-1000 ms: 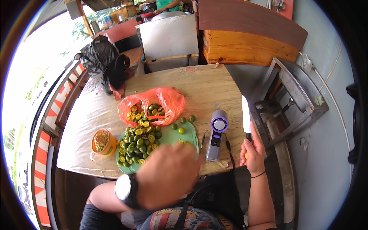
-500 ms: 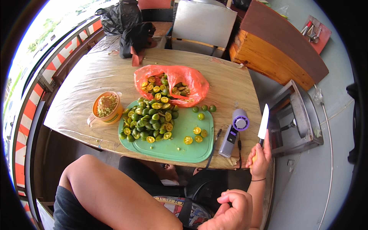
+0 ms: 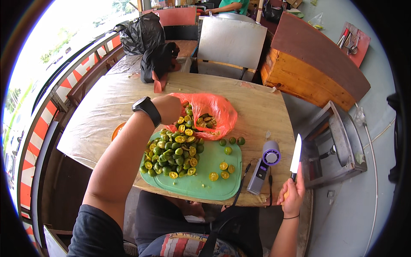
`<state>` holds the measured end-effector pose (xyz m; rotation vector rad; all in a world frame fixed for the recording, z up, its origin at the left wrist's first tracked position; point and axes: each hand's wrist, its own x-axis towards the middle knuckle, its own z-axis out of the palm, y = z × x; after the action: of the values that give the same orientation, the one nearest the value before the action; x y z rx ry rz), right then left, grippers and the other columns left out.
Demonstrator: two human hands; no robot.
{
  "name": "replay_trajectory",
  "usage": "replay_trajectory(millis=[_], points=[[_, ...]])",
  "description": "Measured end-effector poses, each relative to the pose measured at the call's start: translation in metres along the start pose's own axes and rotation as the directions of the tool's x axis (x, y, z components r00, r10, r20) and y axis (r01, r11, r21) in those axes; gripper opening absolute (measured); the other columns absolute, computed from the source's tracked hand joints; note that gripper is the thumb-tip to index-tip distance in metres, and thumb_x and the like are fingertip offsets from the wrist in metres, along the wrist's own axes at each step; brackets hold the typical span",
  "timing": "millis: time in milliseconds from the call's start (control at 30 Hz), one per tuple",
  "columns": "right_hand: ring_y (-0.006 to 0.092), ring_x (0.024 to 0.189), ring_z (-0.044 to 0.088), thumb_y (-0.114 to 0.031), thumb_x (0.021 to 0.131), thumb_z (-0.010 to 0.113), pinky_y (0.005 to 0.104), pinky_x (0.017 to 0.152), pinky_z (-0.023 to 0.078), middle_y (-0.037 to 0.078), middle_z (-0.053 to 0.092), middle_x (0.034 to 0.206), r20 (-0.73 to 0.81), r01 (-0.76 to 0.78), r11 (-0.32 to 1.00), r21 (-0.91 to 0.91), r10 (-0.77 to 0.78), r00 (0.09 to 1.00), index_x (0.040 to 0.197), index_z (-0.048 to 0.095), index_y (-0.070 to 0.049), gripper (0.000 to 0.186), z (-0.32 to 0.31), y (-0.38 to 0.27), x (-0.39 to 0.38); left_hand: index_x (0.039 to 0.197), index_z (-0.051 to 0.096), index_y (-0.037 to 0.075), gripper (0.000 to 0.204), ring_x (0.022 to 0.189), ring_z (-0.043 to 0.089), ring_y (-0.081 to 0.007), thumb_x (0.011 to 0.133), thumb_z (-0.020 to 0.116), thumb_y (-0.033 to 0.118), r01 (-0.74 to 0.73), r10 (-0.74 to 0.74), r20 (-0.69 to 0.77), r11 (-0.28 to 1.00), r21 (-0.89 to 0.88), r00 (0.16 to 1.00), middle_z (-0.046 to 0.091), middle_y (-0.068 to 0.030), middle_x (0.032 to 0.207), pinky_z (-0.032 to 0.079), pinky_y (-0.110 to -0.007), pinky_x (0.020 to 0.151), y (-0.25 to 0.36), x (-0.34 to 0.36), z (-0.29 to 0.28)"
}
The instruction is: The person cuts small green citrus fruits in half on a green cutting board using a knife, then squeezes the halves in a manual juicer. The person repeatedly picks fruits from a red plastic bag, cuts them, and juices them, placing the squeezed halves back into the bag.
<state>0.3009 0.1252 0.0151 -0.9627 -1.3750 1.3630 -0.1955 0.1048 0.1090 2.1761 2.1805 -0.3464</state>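
My left hand (image 3: 170, 110), with a black watch on its wrist, reaches across to the left edge of a red plastic bag (image 3: 222, 112). Its fingers are hidden, so their hold cannot be seen. Cut calamansi fill part of the bag's mouth. A heap of calamansi halves (image 3: 173, 155) spills from there onto a green cutting board (image 3: 209, 192). Several loose cut calamansi (image 3: 224, 166) lie on the board's right side, below a few whole green ones (image 3: 228, 150). Off the table's right edge, my right hand (image 3: 293, 196) grips a knife (image 3: 296, 155), blade pointing up.
A purple-grey handheld fan (image 3: 258, 176) with a cord lies right of the board. Behind my left forearm, an orange cup (image 3: 116, 130) is mostly hidden. Black plastic bags (image 3: 143, 36) sit at the far left. Beyond the table stand a metal-backed chair (image 3: 231, 43) and a person in a green sleeve (image 3: 233, 6).
My left hand has swung from near my body up to the red bag, its forearm now covering most of the orange cup. The right hand still holds the knife. The view has tilted up slightly.
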Motion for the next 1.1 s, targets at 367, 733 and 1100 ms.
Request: replay_trajectory(millis=[367,733,1100], points=[[0.0066,0.043,0.043,-0.014,0.110,0.049,0.0240,0.038,0.041,-0.001,0.046,0.068,0.011,0.001,1.000,0.004,-0.001,1.000,0.170,0.024,-0.015,0.065,-0.004,0.002,0.001,0.124,0.079,0.018,0.052,0.111,0.068,-0.0340,0.081,0.058,-0.003,0.017,-0.050,-0.115,0.962,-0.273,0.992,0.074,-0.0174,0.114,0.055,-0.045,0.095,-0.019,0.020,0.035],[0.0065,0.043,0.042,-0.015,0.110,0.050,0.0241,0.038,0.041,-0.001,0.046,0.068,0.013,0.002,1.000,-0.005,-0.002,1.000,0.170,0.024,-0.015,0.065,-0.003,0.002,0.001,0.121,0.080,0.019,0.041,0.114,0.071,-0.0329,0.081,0.076,0.017,0.091,-0.120,-0.074,0.944,-0.316,0.990,0.077,-0.0139,0.117,0.056,-0.043,0.099,-0.029,0.031,0.055],[0.0058,0.045,0.042,-0.012,0.111,0.049,0.0237,0.039,0.042,-0.001,0.045,0.068,0.013,-0.009,1.000,0.022,0.009,1.000,0.170,0.027,-0.015,0.063,-0.002,0.000,0.000,0.115,0.079,0.007,0.039,0.103,0.073,-0.0323,0.078,0.087,0.019,0.007,-0.122,-0.292,0.931,-0.366,0.949,0.078,-0.0147,0.110,0.057,-0.041,0.094,-0.022,0.024,0.052]])
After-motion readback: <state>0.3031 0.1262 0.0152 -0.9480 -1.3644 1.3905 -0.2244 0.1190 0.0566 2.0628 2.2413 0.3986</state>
